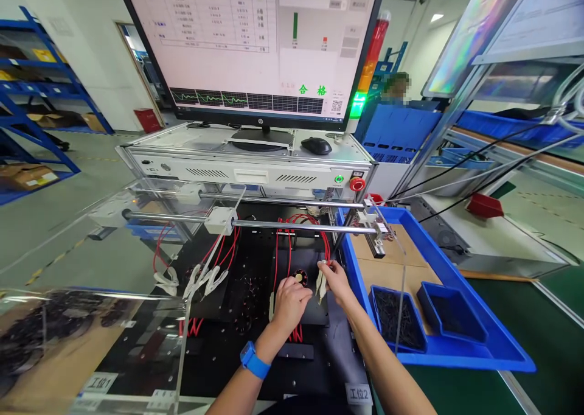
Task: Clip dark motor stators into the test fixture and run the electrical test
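Note:
My right hand (336, 280) is closed on white clips (321, 286) at the ends of red wires (325, 238). My left hand (288, 304), with a blue watch (254, 360) on its wrist, has its fingers curled together just left of these clips. What it pinches, if anything, is hidden. A small round coil-wound part (300, 277) shows just beyond the left fingers, on the black test plate (292, 260). Part of another pale clip (271, 305) shows to the left of that hand.
More white clips (212, 279) hang on red wires at the left station. Metal rails (301, 226) cross above the plate, beside a clear panel (180, 342). A blue tray (474, 360) with smaller bins stands right. Behind are a monitor (255, 56) and a red stop button (357, 184).

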Action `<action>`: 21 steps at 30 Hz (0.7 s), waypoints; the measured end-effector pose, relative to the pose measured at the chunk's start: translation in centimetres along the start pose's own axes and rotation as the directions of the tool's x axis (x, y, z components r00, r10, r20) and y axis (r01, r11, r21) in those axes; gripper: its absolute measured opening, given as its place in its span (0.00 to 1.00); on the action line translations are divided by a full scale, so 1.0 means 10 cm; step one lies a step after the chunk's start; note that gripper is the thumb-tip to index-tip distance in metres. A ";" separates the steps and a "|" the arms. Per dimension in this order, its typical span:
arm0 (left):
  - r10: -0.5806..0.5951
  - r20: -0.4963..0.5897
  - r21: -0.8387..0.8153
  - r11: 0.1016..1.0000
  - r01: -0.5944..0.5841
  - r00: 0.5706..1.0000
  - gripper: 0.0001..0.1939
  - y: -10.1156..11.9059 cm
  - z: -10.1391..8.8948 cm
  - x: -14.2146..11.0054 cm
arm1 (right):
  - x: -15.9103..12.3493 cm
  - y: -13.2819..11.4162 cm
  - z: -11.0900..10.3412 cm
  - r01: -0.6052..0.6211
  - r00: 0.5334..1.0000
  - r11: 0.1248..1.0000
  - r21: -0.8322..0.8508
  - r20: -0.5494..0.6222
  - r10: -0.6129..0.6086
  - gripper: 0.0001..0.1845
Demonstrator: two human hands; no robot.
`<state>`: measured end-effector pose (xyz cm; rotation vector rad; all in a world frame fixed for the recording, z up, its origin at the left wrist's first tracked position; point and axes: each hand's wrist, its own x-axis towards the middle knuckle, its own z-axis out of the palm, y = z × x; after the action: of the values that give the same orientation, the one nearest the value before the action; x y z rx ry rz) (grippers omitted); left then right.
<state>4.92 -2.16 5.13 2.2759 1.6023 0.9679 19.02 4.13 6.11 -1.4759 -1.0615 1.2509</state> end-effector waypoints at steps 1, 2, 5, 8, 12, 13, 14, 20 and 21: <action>0.001 0.001 0.007 1.000 -0.001 1.000 0.06 0.00 0.00 0.00 | 0.01 0.02 0.03 0.016 1.000 1.000 -0.004 -0.019 -0.016 0.21; 0.002 0.001 0.014 1.000 -0.002 1.000 0.07 0.00 0.00 0.00 | 0.01 0.04 0.05 0.033 0.999 0.999 -0.020 -0.037 -0.034 0.20; 0.007 0.001 0.032 0.999 -0.007 1.000 0.07 0.00 0.00 0.00 | 0.02 0.10 0.07 0.067 0.996 0.996 -0.065 -0.062 -0.071 0.20; 0.013 0.000 0.042 0.999 -0.013 1.000 0.08 0.00 -0.01 -0.01 | 0.01 0.10 0.07 0.066 0.994 0.995 -0.078 -0.077 -0.072 0.21; -0.002 -0.022 0.008 1.000 0.003 1.000 0.08 0.01 -0.01 -0.01 | -0.04 0.06 0.03 0.022 1.000 1.000 0.006 -0.021 -0.022 0.24; -0.014 -0.032 -0.013 1.000 0.014 0.999 0.07 0.01 -0.01 -0.01 | -0.05 0.06 0.01 0.003 1.000 0.999 0.043 0.000 -0.003 0.25; -0.028 -0.042 -0.035 0.999 0.026 0.999 0.07 0.01 -0.01 -0.01 | -0.07 0.06 -0.01 -0.018 1.000 0.997 0.075 0.009 0.018 0.25; -0.081 -0.078 -0.112 0.991 0.072 0.994 0.05 -0.01 0.00 -0.03 | -0.05 0.27 -0.11 0.003 0.994 0.999 0.052 -0.109 0.002 0.21; -0.082 -0.078 -0.115 0.991 0.073 0.994 0.05 -0.01 0.00 -0.03 | -0.03 0.31 -0.11 0.038 0.991 0.999 0.020 -0.128 -0.035 0.20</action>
<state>4.83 -2.39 4.94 2.1100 1.6125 1.1159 20.30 3.05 3.25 -1.4922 -0.9826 1.1235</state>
